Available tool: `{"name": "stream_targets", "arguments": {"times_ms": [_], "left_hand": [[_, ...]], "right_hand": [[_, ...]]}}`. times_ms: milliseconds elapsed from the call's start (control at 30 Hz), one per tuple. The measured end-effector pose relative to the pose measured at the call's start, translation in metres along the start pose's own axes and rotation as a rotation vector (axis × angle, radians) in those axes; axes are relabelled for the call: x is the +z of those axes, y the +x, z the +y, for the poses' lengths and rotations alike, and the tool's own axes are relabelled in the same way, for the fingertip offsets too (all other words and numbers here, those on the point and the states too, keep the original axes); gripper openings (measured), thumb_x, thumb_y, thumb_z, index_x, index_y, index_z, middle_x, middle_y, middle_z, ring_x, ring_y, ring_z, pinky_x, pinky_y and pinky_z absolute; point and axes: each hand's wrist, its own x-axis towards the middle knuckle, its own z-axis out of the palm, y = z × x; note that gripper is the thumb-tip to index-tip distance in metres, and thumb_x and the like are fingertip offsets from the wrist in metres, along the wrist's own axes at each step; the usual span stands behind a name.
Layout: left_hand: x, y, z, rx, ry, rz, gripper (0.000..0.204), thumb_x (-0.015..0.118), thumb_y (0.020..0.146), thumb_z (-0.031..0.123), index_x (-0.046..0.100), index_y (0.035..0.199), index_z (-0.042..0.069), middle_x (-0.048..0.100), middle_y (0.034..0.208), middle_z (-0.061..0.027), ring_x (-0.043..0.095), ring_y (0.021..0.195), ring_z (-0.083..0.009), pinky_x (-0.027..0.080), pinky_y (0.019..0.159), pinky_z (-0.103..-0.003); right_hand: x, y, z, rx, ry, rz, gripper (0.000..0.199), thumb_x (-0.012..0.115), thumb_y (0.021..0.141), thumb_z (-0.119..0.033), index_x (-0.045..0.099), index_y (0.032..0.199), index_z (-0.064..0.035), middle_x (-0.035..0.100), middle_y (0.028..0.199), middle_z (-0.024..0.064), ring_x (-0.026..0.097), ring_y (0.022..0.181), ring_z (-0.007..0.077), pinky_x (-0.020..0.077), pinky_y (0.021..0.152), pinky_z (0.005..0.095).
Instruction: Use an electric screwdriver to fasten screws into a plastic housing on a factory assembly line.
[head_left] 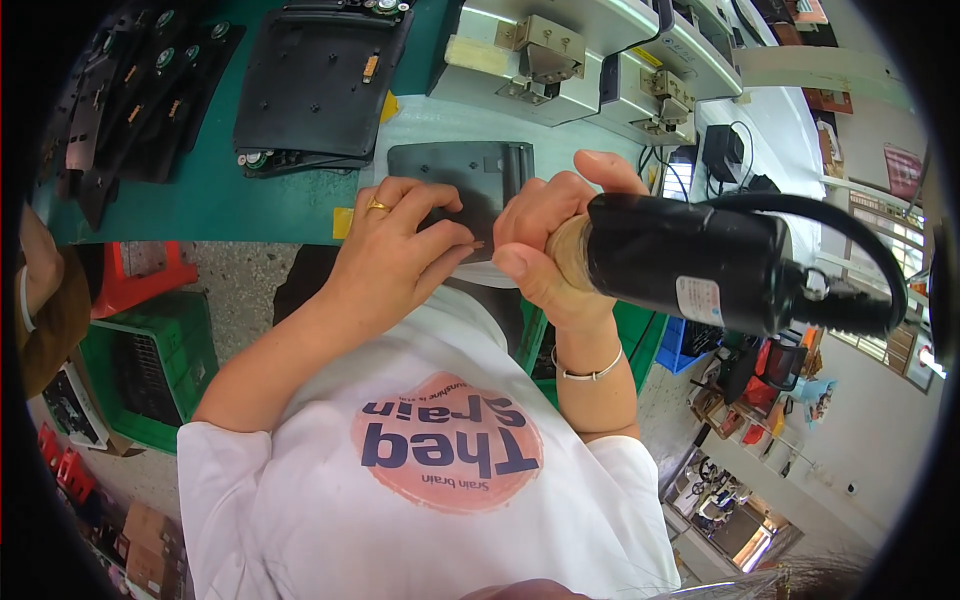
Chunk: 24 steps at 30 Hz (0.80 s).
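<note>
My right hand (560, 250) is wrapped round the beige-wrapped end of a black electric screwdriver (690, 262). A thick black cord runs from the tool's far end, and its working tip is hidden behind my hand. Below both hands a dark plastic panel (460, 165) lies on the bench, partly covered by my fingers. My left hand (405, 235) reaches over the panel's left side with thumb and forefinger pinched together. Something small and coppery shows at those fingertips, too small to name.
Stacked black panels (320, 85) lie on the green bench (215, 195), with more dark panels (150, 90) at far left. Grey metal machines (540, 65) stand behind my work. Green crates (150, 365) and a red stool (150, 275) are on the floor; another person's arm (40, 260) shows at left.
</note>
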Motion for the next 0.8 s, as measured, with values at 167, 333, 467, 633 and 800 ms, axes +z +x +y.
{"name": "stream_targets", "arguments": {"times_ms": [167, 333, 467, 633, 800], "left_hand": [[0.000, -0.004, 0.001, -0.025, -0.008, -0.002, 0.010, 0.072, 0.077, 0.015, 0.067, 0.085, 0.012, 0.057, 0.109, -0.0027, 0.052, 0.103, -0.0240, 0.037, 0.087, -0.041], [0.002, -0.002, 0.000, -0.003, -0.010, 0.006, 0.010, 0.072, 0.077, 0.015, 0.067, 0.085, 0.012, 0.058, 0.107, -0.0024, 0.052, 0.103, -0.0234, 0.036, 0.088, -0.040], [0.002, 0.001, -0.004, -0.013, -0.022, 0.014, 0.010, 0.072, 0.076, 0.015, 0.067, 0.084, 0.012, 0.058, 0.107, -0.0021, 0.052, 0.102, -0.0235, 0.036, 0.088, -0.040], [0.003, 0.005, -0.005, 0.021, -0.036, 0.015, 0.013, 0.073, 0.075, 0.018, 0.066, 0.084, 0.013, 0.057, 0.106, -0.0014, 0.051, 0.102, -0.0232, 0.036, 0.088, -0.040], [0.001, 0.002, -0.001, 0.033, -0.022, -0.005, 0.020, 0.076, 0.071, 0.020, 0.066, 0.088, 0.014, 0.057, 0.106, -0.0009, 0.051, 0.102, -0.0232, 0.036, 0.087, -0.041]], "right_hand": [[0.004, -0.002, 0.000, 0.040, 0.069, 0.051, 0.063, 0.076, 0.077, 0.004, 0.039, 0.127, -0.0101, 0.052, 0.069, 0.0026, 0.050, 0.058, 0.0154, 0.0483, 0.056, 0.0311], [0.020, -0.005, -0.001, 0.015, 0.162, 0.331, 0.050, 0.076, 0.076, 0.005, 0.044, 0.114, -0.0011, 0.056, 0.065, 0.0018, 0.051, 0.057, 0.0087, 0.0434, 0.055, 0.0227], [0.022, -0.002, -0.003, 0.051, 0.159, 0.360, 0.055, 0.073, 0.078, 0.005, 0.036, 0.117, -0.0051, 0.055, 0.070, 0.0035, 0.053, 0.059, 0.0126, 0.0451, 0.056, 0.0253], [0.023, -0.011, 0.001, -0.065, 0.151, 0.371, 0.053, 0.069, 0.081, 0.005, 0.030, 0.112, -0.0098, 0.053, 0.073, 0.0042, 0.056, 0.060, 0.0187, 0.0491, 0.060, 0.0312], [0.023, -0.015, -0.007, 0.046, 0.082, 0.279, 0.052, 0.070, 0.084, 0.000, 0.033, 0.114, -0.0196, 0.048, 0.071, 0.0014, 0.047, 0.055, 0.0154, 0.0477, 0.054, 0.0321]]}}
